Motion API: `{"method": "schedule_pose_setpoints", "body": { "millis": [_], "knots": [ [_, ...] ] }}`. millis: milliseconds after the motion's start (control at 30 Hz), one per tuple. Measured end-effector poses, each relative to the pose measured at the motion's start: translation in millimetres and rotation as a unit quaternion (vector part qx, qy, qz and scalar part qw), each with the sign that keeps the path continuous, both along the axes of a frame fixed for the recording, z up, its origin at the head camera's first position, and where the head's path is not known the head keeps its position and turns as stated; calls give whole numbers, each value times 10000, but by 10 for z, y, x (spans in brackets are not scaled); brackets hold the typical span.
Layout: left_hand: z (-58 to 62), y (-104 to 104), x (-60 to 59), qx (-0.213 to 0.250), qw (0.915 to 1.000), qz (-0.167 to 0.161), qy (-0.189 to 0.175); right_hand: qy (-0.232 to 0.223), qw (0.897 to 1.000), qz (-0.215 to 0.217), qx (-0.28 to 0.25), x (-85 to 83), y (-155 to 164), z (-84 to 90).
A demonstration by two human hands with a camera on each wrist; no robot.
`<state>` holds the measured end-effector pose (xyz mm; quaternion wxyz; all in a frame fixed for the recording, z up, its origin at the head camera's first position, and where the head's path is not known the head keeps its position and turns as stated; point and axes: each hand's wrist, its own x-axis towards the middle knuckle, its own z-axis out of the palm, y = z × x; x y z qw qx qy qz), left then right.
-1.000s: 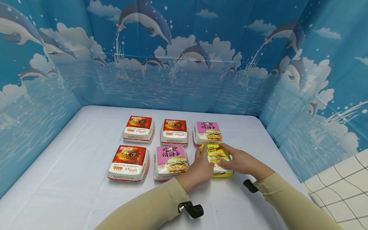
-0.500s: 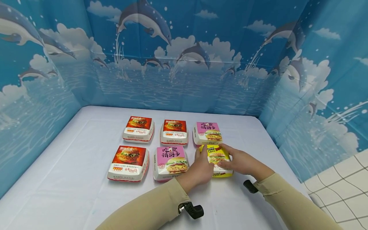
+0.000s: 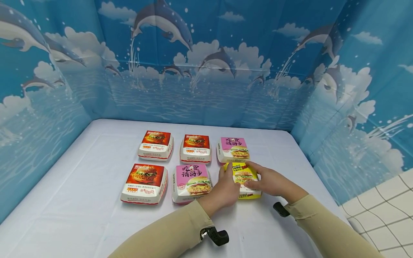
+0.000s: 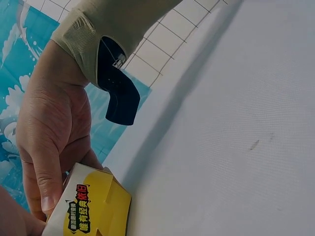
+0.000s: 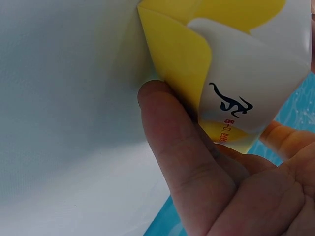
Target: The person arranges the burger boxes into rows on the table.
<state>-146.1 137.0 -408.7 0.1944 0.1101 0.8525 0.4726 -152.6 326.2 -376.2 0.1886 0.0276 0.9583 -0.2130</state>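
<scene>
A yellow and white burger box (image 3: 244, 176) lies on the table at the front right, held from both sides. My left hand (image 3: 224, 190) grips its left side, and my right hand (image 3: 271, 181) grips its right side. Both thumbs come together over the lid. In the left wrist view, the right hand (image 4: 54, 120) bends down over the box (image 4: 96, 204); only a bit of the left hand (image 4: 15, 219) shows at the corner. The right wrist view has right-hand fingers (image 5: 172, 137) against the box's lower side (image 5: 246, 64).
Behind the yellow box sits a pink burger box (image 3: 233, 148), with another pink one (image 3: 191, 179) beside my left hand. Three red and white boxes stand farther left, including a front one (image 3: 143, 182). A dolphin-print curtain (image 3: 206, 89) surrounds the white-covered table (image 3: 74, 190).
</scene>
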Motion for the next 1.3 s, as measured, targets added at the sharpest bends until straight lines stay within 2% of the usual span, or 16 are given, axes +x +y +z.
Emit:
{"method": "schedule_pose_setpoints", "body": {
  "millis": [267,1300],
  "knots": [
    [4,6,6,-2,10000,15,-99,10,10000,3,-68,7,2,11],
    [27,-8,10,79,10000,44,-41,47,9999,60,-87,29,-3,28]
  ]
}}
